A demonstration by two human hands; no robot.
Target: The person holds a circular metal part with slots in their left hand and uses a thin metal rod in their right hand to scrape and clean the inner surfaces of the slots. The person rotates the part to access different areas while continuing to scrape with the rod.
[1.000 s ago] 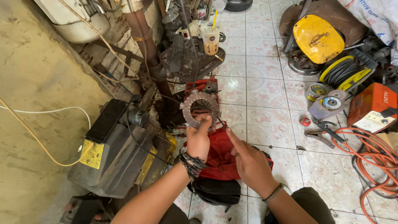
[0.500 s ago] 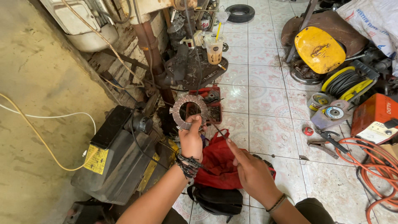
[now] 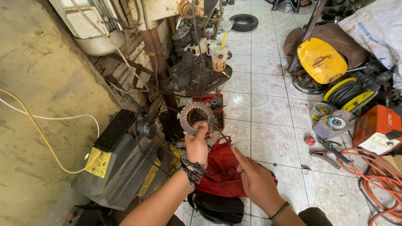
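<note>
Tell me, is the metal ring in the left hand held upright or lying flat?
Upright. The left hand pinches the toothed metal ring at its lower edge, so its open centre faces the camera.
</note>
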